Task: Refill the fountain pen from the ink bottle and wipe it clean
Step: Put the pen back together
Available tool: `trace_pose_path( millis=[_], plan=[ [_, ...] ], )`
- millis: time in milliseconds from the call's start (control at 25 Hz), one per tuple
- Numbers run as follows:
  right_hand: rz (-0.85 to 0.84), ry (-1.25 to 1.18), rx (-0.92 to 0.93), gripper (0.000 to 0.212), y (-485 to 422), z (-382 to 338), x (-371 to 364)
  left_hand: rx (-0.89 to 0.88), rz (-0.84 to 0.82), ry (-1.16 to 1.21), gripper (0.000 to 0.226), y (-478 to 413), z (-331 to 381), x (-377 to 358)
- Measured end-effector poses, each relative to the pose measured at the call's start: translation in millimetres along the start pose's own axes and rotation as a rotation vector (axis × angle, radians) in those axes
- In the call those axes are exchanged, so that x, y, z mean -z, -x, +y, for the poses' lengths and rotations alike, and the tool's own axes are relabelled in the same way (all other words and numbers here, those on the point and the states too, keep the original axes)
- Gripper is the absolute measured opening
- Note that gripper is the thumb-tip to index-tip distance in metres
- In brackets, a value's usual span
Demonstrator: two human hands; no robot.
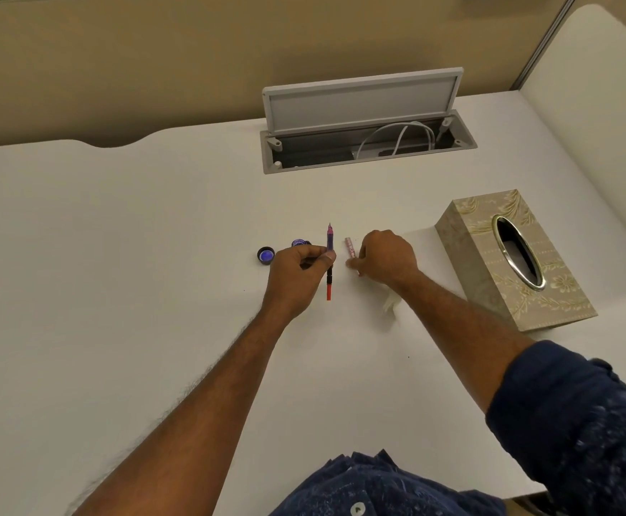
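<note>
A single wide-angle camera, worn on the person's head, looks forward and steeply down over the plain white desk (155,255). Both bare forearms run up from the bottom edge. The left hand (296,271) and right hand (385,260) sit near mid-frame, fairly close. A beige partition wall (117,68) closes the top, and straight edges bow toward the borders.

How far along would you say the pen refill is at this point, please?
Done, apparently: the ink bottle stands open, its cap beside it, and the pen shows purple inside. In hand: the left hand grips the pen, nib pointing away; the right hand holds the pink barrel. Left: refit the barrel and recap the bottle. A crumpled tissue lies by the right wrist; whether wiping is done, I cannot tell.
</note>
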State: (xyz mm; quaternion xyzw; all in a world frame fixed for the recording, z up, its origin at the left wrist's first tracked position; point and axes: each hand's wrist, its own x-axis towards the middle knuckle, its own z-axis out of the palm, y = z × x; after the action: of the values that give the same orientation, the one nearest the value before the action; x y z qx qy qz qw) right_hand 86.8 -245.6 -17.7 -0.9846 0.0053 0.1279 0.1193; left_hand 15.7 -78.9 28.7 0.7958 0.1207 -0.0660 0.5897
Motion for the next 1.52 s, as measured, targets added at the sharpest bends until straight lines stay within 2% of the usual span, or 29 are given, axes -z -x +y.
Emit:
trace_pose_path(
  millis=[160, 280, 360, 440, 600, 1040, 1200, 1520],
  plan=[
    [0.0, -0.011, -0.031, 0.029, -7.4, -6.6, -0.9, -0.011, 0.013, 0.012, 0.027, -3.5, 1.8, 4.2],
    [0.021, -0.257, -0.035, 0.021, -4.0, -9.3, 6.0, -0.023, 0.043, 0.003, 0.028, -8.1, 5.3, 8.6],
    [0.07, -0.461, 0.04, 0.013, 9.1, -12.4, 14.4, -0.036, 0.06, 0.011, 0.026, -12.2, 7.4, 11.6],
    [0.105, -0.561, 0.127, 0.01, 30.0, -16.7, 21.1, -0.053, 0.061, 0.0, 0.022, -14.5, 10.1, 13.6],
    [0.119, -0.711, 0.133, 0.011, 62.9, -17.2, 18.3, -0.074, 0.08, 0.002, 0.023, -15.8, 19.7, 16.0],
    [0.121, -0.645, 0.237, 0.015, 105.0, -19.6, 16.9, -0.141, 0.167, 0.024, 0.029, -0.5, 45.8, 16.6],
    [0.157, -0.659, 0.267, 0.013, 113.0, -22.2, 22.5, -0.152, 0.209, 0.038, 0.029, 5.9, 47.9, 16.9],
    [0.237, -0.784, 0.274, 0.014, 119.4, -29.2, 31.5, -0.136, 0.174, 0.09, 0.028, 19.8, 43.3, 9.1]
  ],
)
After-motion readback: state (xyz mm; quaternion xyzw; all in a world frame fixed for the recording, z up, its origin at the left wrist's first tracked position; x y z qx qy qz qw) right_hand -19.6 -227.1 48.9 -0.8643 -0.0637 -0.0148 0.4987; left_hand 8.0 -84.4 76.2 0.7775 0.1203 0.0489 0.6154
